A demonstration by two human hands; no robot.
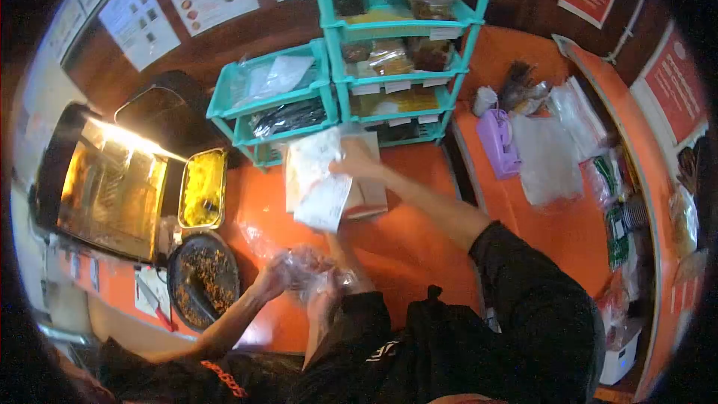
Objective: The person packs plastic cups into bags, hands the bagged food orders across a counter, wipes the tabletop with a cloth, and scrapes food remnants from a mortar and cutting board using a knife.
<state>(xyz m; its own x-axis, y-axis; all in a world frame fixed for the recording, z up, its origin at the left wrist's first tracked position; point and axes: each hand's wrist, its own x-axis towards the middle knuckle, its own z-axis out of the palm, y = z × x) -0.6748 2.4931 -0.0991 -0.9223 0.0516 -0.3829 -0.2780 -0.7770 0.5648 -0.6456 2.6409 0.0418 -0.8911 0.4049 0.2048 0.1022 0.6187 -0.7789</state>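
My right hand [355,164] reaches in from the right, its fingers closed on a printed white paper [323,198], blurred by motion. Under and beside the paper is a brown paper package [368,187] on the orange counter. My left forearm runs up from its black sleeve towards the lower edge of the paper; the fingers of my left hand are hidden. Just below, a co-worker's two hands hold a clear plastic bag [303,265] with something inside that I cannot make out.
Teal shelf racks [336,93] with bagged goods stand behind the package. On the left are a lit warmer [112,187], a yellow food tray [203,188], a dark pan [202,278] and a knife [152,299]. A purple device [499,142] and plastic bags [546,157] lie right.
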